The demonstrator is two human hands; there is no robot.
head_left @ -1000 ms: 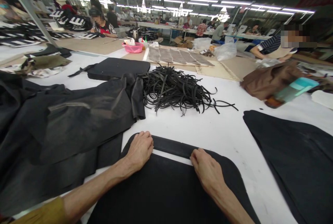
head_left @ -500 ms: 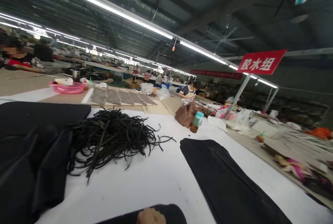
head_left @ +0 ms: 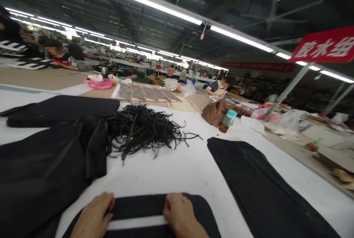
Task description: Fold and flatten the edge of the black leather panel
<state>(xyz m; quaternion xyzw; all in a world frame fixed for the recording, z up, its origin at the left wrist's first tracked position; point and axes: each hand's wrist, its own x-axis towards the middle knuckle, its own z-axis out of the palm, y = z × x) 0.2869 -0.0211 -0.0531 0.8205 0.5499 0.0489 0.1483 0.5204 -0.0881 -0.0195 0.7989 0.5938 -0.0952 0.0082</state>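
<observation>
At the bottom of the head view, a black fabric piece (head_left: 139, 207) with rounded corners lies on the white table. A whitish band (head_left: 135, 223) runs across it; I cannot tell whether that is a strip or a gap. My left hand (head_left: 95, 216) is closed on the far edge at the left, thumb and fingers pinching it. Farther right along the same edge, my right hand (head_left: 181, 212) is closed on it too, fingers curled. Beyond the hands lies a tangled heap of thin black strips (head_left: 146, 129). The near part of the piece runs out of view.
Black fabric (head_left: 49, 160) is heaped at the left, beside a stack of black panels (head_left: 66, 110). A long black panel (head_left: 265, 182) lies at the right. Farther back stand a jar with a turquoise lid (head_left: 228, 121), a brown bag (head_left: 215, 112) and a pink basin (head_left: 100, 82). Co-workers sit beyond.
My left hand has come into view and both hands are now on the black piece's far edge. More of the piece shows. The view has turned left, shifting the scene right.
</observation>
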